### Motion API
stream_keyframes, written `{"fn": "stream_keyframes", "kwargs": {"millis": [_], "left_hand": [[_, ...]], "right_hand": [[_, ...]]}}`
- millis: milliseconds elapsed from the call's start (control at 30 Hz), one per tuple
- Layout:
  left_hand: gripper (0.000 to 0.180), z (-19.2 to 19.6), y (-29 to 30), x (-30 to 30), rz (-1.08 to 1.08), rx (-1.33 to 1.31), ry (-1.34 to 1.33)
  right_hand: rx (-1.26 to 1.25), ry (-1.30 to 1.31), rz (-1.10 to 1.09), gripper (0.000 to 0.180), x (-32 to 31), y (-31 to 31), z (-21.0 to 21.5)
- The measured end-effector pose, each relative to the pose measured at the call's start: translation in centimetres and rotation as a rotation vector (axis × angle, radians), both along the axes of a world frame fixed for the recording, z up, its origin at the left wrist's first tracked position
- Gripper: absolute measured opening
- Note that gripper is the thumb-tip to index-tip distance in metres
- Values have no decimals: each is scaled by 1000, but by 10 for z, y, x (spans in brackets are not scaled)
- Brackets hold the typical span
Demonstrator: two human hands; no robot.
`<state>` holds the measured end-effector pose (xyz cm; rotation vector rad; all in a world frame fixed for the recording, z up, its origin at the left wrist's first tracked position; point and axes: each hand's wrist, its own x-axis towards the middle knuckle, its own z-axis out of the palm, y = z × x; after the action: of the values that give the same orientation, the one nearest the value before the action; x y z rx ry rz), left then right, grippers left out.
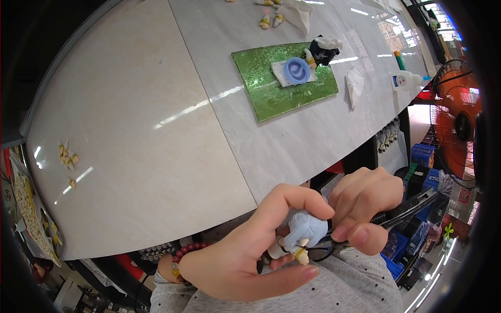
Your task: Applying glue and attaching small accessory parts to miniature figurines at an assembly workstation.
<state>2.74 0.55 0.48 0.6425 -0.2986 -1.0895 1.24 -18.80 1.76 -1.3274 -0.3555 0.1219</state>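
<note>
Over my lap, my left hand (235,261) curls its fingers and thumb around a small figurine (309,229) with pale blue hair. A small skin-coloured part with a yellow band shows at its lower side. My right hand (368,201) grips a slim tool with a black handle (409,207), whose exact kind I cannot make out. The tool's thin front end reaches toward the figurine, close to the hair's right side. Whether it touches is hidden by my fingers.
Ahead on the table lies a green board (261,101) bearing a blue round dish (296,71) on a white pad. A white bottle (407,81) and crumpled tissue (354,87) stand right of it. Small figurine parts (68,156) lie left. An orange fan (462,122) is at right.
</note>
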Motion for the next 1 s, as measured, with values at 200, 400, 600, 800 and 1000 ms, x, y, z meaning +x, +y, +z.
{"fn": "stream_keyframes", "kwargs": {"millis": [200, 400, 600, 800, 1000], "left_hand": [[55, 1, 0, 4, 14, 38, -49], [63, 7, -3, -5, 285, 121, 59], [60, 12, -3, -8, 344, 103, 217], [59, 12, -3, -9, 321, 80, 200], [63, 13, -4, -9, 392, 72, 139]], "right_hand": [[-11, -39, -26, 9, -4, -7, 4], [-514, -514, -1127, 4, 1, -29, -17], [-1296, -227, -820, 24, 41, -69, -6], [-1497, -347, -740, 44, 51, -80, -14], [-879, -402, -861, 24, 10, -37, 9]]}}
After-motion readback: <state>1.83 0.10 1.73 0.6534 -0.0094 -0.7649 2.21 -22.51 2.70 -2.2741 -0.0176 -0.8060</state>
